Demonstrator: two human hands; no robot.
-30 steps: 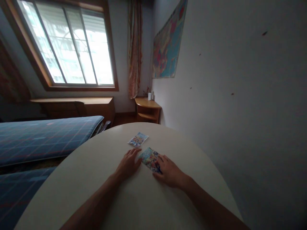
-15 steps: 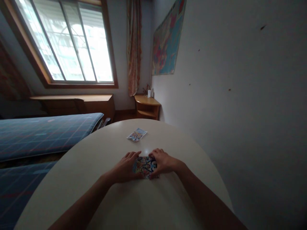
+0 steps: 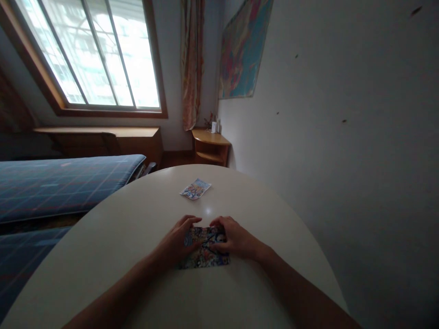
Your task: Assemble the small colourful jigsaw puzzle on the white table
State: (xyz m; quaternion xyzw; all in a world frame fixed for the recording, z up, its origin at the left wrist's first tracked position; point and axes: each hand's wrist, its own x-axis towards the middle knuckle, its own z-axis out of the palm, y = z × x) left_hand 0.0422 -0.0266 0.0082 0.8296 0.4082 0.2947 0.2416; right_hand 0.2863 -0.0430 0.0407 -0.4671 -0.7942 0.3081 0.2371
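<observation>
A colourful printed sheet (image 3: 205, 256) lies flat on the round white table (image 3: 144, 237) right in front of me. My left hand (image 3: 178, 241) rests on its left part, fingers curled over the far edge. My right hand (image 3: 231, 237) presses on its right part, fingers bent onto the paper. The two hands nearly meet above the sheet's middle. A second, smaller colourful sheet (image 3: 195, 188) lies alone further back on the table, apart from both hands.
The table stands close to a plain wall (image 3: 343, 137) on the right. A blue checked mattress (image 3: 65, 183) runs along the left. Behind are a window (image 3: 99, 55), a wooden corner shelf (image 3: 210, 146) and a wall map (image 3: 242, 50).
The sheet has been turned from slanted to square and drawn nearer to me. Both hands moved together onto it, and it now shows larger than half a second ago.
</observation>
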